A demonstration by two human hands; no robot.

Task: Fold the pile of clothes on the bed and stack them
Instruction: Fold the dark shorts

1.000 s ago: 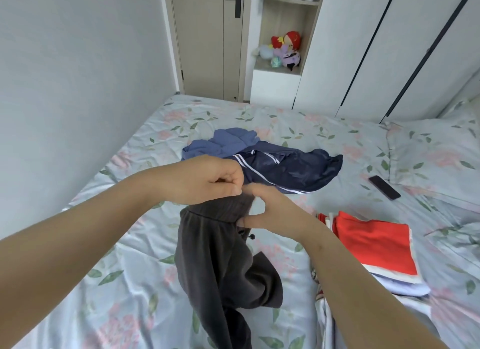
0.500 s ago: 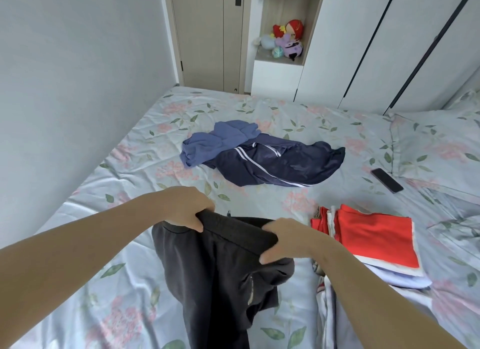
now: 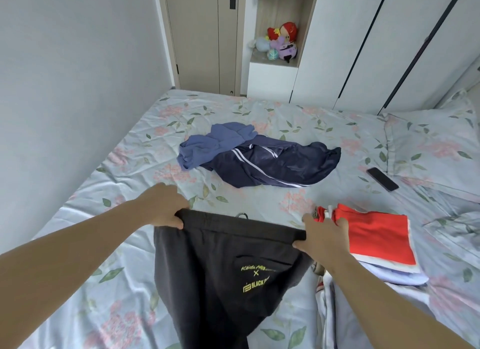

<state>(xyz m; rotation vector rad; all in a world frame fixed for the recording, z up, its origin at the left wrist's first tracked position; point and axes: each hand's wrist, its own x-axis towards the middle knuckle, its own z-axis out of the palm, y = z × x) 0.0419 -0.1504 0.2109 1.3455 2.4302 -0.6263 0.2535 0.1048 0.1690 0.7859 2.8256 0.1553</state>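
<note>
**Item:** black sweatpants, yellow print near the waist.
**Location:** on the bed, just left of the folded stack; waistband stretched taut, legs trailing toward the person.
**Held by:** left hand and right hand, each with fingers curled round one waistband end.
**Handling (judged):** soft, limp, fairly thick knit; not slippery or fragile. Best taken at the waistband ends, then the cuffs.
**Unfolded remainder:** navy track garment and blue garment, beyond the stack and to its left.
</note>
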